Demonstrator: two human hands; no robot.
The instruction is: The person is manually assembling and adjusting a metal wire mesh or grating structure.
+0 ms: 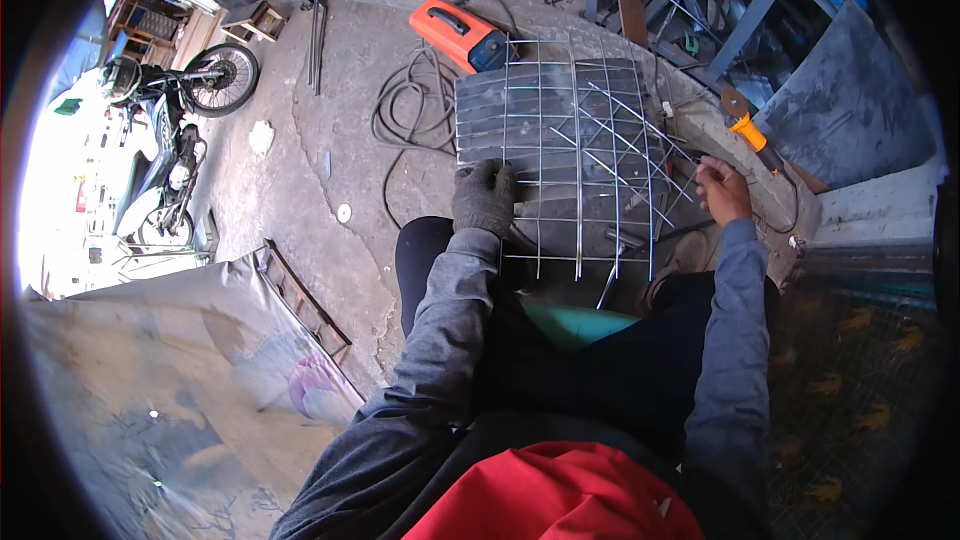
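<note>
A grid of thin metal rods lies over a dark slatted panel in front of my knees. My left hand, in a dark grey knitted glove, is closed at the grid's left edge, fingers curled over it. Several loose thin rods lie slanted across the grid's right half. My bare right hand is at the grid's right side, thumb and fingers pinched together. Thin rod ends reach its fingertips; exactly what is between them is too small to make out. A hammer-like tool is partly hidden under the grid's near right part.
An orange portable machine with coiled cable stands beyond the grid. On the right, an angle grinder lies on a ledge by a metal sheet. A motorcycle stands far left, and a tarp-like sheet covers the near left.
</note>
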